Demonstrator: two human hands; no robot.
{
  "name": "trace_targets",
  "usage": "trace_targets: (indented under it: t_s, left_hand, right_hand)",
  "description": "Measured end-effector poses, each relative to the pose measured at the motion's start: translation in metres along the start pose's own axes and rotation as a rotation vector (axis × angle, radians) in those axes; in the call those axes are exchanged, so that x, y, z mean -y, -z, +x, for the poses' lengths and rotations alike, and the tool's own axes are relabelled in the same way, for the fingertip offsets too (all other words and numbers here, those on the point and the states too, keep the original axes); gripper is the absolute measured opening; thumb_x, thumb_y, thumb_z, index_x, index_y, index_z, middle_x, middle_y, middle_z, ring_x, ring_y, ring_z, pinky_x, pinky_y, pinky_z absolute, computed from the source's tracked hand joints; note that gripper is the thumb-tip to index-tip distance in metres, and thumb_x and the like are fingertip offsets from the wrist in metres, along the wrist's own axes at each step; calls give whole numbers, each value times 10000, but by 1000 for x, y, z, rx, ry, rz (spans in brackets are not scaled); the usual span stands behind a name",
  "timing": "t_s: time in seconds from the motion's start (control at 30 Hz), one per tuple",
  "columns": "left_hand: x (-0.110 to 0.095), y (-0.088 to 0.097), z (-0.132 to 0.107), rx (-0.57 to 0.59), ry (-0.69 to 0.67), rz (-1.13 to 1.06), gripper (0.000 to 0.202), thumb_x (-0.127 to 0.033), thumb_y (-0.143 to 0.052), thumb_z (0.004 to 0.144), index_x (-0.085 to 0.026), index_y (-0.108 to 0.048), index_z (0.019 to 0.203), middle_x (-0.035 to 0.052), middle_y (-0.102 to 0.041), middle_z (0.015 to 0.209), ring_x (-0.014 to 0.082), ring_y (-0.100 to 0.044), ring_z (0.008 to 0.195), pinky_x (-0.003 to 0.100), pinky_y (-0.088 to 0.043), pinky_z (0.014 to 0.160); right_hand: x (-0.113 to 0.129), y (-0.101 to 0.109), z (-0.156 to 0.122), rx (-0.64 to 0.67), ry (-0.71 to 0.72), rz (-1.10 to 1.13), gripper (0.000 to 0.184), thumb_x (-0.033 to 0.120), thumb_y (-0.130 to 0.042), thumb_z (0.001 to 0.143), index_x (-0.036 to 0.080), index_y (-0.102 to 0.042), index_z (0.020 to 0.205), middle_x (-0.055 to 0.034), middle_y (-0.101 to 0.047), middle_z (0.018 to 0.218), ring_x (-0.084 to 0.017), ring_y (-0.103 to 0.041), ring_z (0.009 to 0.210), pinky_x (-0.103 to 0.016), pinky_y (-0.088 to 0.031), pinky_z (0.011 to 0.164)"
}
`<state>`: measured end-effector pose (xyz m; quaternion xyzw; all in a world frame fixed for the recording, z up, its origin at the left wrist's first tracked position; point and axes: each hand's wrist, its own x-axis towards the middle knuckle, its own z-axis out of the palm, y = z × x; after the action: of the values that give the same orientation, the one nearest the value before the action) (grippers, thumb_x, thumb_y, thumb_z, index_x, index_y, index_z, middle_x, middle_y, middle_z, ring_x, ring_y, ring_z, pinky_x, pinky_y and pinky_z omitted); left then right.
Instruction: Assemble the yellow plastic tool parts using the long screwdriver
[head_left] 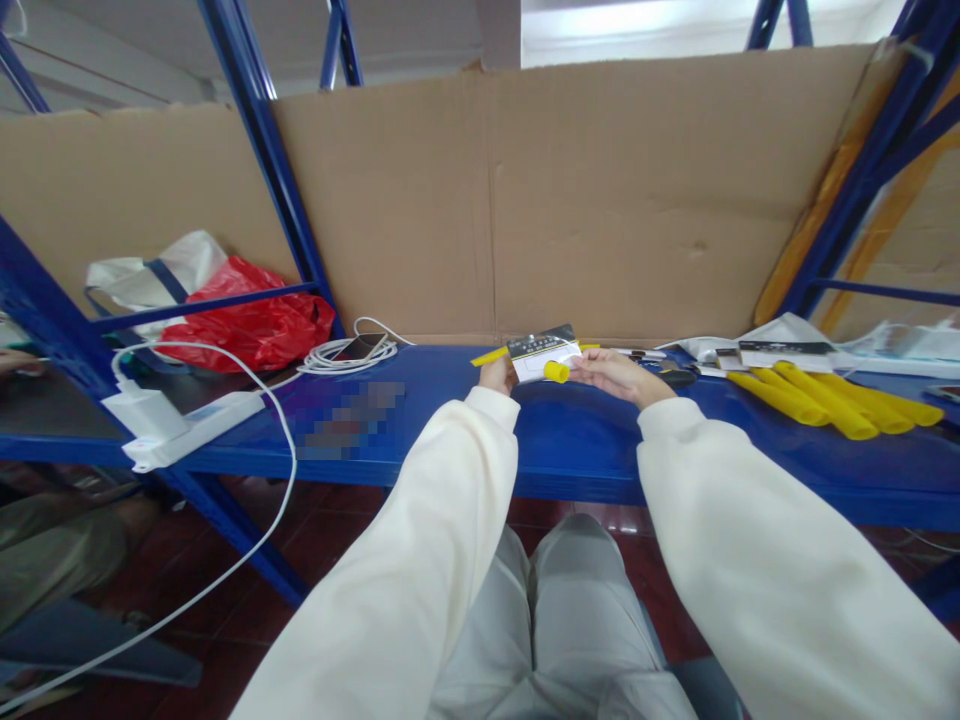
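Observation:
A black-and-white printed card (541, 346) is held up just above the blue table. My left hand (497, 376) is closed around its left end. At its right edge, the fingers of my right hand (616, 374) are pinched together on the card. A short yellow tube (556, 372) shows its round end against the card's lower front, close to my right fingertips; what supports it is hidden. A yellow strip (489, 356) sticks out to the left behind the card, and its full shape cannot be seen.
Several yellow tubes (832, 398) lie on the blue tabletop (442, 410) at right, by more printed cards (787, 352). To the left are a coiled white cable (349, 357), a red plastic bag (251, 312) and a power strip (199, 428). A cardboard panel (600, 200) stands behind.

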<state>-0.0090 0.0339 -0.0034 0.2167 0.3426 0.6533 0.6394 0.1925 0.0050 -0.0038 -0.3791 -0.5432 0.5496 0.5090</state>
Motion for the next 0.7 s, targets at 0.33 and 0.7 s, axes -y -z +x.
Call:
trace_targets:
  t_s: [0.33, 0.7]
  left_hand:
    - [4, 1, 4, 142, 17, 194, 278, 88, -744, 698, -118, -806, 874, 84, -838, 789, 329, -836, 1012, 432, -654, 993]
    - [3, -12, -4, 278, 2, 226, 238, -307, -713, 918, -151, -836, 1048, 88, -869, 1000, 294, -779, 1200, 390, -522, 1161]
  right_hand:
    - [-7, 4, 6, -6, 11, -10, 307, 167, -962, 762, 192, -659, 724, -77, -825, 943, -223, -813, 999, -365, -595, 1083]
    - [-10, 8, 12, -95, 106, 1, 388, 239, -968, 783, 217, -587, 713, -51, -817, 924, -262, -816, 1066, -390, -602, 1076]
